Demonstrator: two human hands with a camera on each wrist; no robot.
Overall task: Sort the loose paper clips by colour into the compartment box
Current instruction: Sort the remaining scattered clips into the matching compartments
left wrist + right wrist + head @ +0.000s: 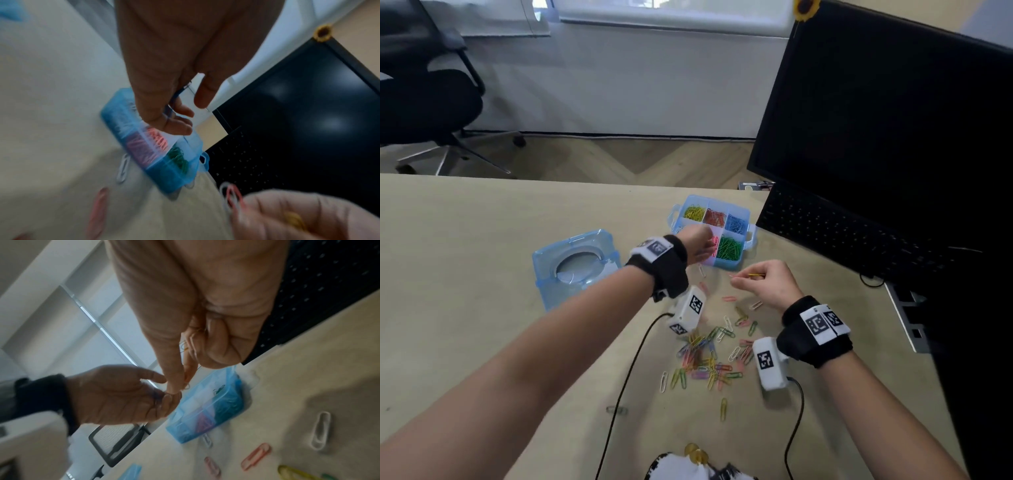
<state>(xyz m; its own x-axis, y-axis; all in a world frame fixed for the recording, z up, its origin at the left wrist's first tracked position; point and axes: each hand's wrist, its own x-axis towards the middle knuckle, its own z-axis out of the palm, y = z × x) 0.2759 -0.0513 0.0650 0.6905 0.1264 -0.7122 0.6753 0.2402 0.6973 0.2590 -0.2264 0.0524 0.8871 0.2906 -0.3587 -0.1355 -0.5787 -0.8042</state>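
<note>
The blue compartment box [726, 263] [170, 178] [224, 404] stands open mid-table, with yellow, red, blue, green and pink clips in separate cells. My left hand [700, 245] [191, 113] [123, 394] hovers over its near cells, fingers loose and thumb apart; a thin bluish clip seems to lie against the fingers. My right hand [736, 279] [180, 384] hangs just in front of the box and pinches a few clips, among them a yellow clip [755, 274] and a red clip [234, 198]. The pile of loose clips [709, 359] lies between my wrists.
The box's blue lid [575, 263] lies to the left. A black keyboard [842, 229] and a monitor [893, 120] fill the right side. Two black cables [633, 359] run from the wrist cameras to the near edge. An office chair [424, 99] stands beyond the table.
</note>
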